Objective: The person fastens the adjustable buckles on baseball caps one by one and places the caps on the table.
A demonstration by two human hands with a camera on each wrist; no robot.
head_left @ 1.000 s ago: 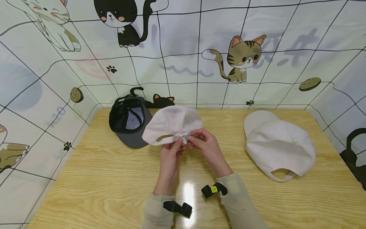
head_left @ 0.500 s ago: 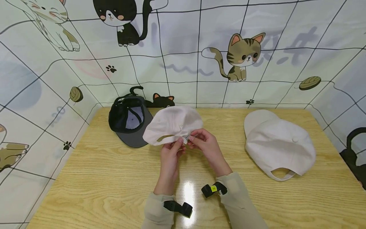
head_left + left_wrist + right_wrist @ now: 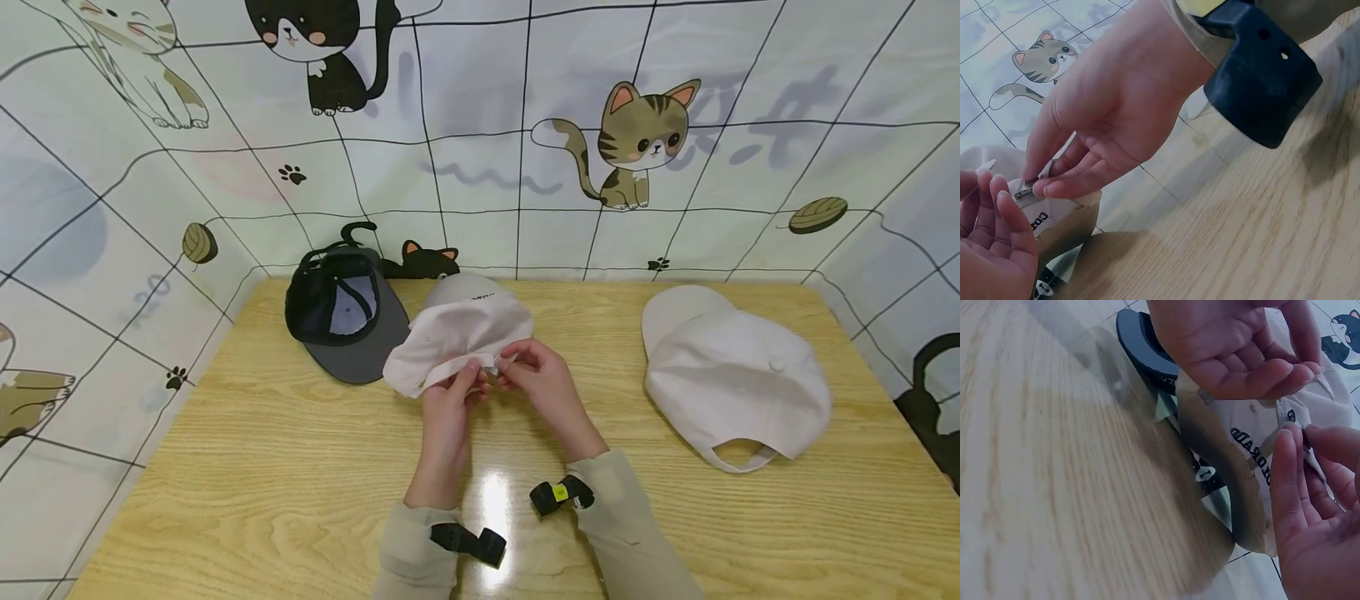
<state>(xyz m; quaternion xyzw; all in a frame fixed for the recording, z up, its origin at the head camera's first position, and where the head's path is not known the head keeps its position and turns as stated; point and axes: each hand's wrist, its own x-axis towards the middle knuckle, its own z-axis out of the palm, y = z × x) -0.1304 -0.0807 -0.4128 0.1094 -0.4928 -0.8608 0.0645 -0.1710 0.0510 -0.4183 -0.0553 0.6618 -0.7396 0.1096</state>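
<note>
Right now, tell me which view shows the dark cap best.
The head view: the dark cap shows nearly whole there, inside and brim plain. The right wrist view catches only part, near its top; in the left wrist view I cannot make it out.

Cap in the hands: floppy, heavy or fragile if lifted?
The pale cap is likely floppy: its fabric sags in folds. Probably light: the left hand and right hand merely pinch its edge. Seemingly soft cloth, so hardly fragile.
</note>
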